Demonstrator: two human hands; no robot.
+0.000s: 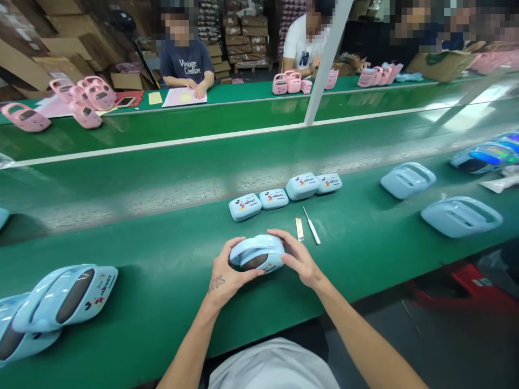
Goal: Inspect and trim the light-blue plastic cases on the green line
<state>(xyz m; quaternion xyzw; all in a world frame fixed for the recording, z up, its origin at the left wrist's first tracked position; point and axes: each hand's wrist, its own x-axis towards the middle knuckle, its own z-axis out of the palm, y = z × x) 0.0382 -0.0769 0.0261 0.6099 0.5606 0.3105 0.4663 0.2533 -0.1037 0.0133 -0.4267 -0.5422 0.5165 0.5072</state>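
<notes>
Between my two hands is a light blue plastic case with a loop handle [270, 246], a dark window and a printed front, held just above the green bench. My left hand [227, 273] grips its left end, with the thumb along the lower front. The right end is held by my right hand [302, 262], fingers on top and thumb at the front. Past the case lie a white-handled thin tool [313, 231] and a small printed strip [299, 229]. Behind them is a row of several light blue printed covers [273, 199] with a cartoon mouse on them.
Handled blue cases [67, 300] are stacked at the left. Two plain blue shells [462, 217] lie at the right, with shiny blue pieces [486, 155] beyond. Across a raised green ledge, people sit near pink cases [97, 93]. A white post [328, 65] stands on the divider.
</notes>
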